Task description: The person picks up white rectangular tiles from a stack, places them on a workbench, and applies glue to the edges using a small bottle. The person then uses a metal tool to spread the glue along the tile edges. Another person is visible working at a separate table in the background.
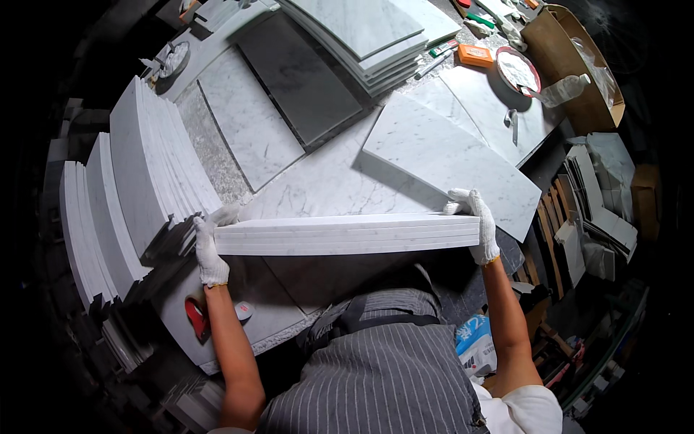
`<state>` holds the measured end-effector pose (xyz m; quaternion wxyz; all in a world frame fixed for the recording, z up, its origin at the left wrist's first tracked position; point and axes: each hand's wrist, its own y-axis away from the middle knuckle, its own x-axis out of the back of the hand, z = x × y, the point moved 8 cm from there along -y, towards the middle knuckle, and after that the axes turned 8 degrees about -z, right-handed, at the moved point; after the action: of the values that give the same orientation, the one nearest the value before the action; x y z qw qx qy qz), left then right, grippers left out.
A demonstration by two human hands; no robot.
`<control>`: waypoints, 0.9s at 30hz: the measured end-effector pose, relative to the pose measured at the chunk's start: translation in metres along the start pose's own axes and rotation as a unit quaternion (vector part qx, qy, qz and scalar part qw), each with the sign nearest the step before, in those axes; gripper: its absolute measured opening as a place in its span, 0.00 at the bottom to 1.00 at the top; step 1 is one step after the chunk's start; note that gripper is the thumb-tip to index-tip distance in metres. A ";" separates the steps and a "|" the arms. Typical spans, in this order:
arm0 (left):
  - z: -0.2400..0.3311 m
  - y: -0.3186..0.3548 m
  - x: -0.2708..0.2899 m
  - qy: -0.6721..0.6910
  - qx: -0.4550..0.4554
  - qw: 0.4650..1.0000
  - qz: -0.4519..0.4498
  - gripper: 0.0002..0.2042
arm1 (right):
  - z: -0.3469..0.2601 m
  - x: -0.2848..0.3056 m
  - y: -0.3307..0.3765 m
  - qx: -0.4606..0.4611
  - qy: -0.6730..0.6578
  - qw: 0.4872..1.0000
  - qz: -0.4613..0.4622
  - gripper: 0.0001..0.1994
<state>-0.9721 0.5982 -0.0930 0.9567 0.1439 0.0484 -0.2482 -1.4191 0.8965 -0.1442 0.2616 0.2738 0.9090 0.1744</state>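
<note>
Left hand point(212, 253): clamped on stack point(347, 237), mid-frame
Right hand point(486, 228): clamped on its other end
Stack step: likely moving it; next likely needs level hands

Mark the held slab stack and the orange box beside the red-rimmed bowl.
Held slab stack point(347, 236), head view: middle of its long near edges.
Orange box point(476, 55), head view: upper face.
</note>
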 end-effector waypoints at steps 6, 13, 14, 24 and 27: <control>-0.001 0.007 0.005 -0.097 0.015 0.995 0.031 0.21 | 0.000 0.000 0.000 0.012 -0.003 1.000 -0.002 0.24; -0.003 0.002 0.014 -0.148 -0.020 0.989 0.002 0.17 | 0.006 0.003 -0.001 0.028 -0.031 0.999 -0.002 0.23; -0.004 0.001 0.015 -0.151 -0.026 0.988 -0.006 0.17 | 0.005 0.003 -0.001 0.032 -0.029 0.999 -0.006 0.23; -0.011 -0.002 0.022 -0.145 -0.021 0.989 -0.028 0.14 | 0.002 0.002 0.001 0.032 -0.031 0.999 -0.028 0.22; -0.004 -0.002 0.012 -0.132 -0.024 0.991 -0.029 0.13 | -0.005 0.002 0.002 0.003 0.015 1.000 -0.024 0.22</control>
<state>-0.9624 0.5919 -0.0990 0.9504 0.0855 -0.0679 -0.2913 -1.4227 0.8986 -0.1396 0.2511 0.2501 0.9197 0.1690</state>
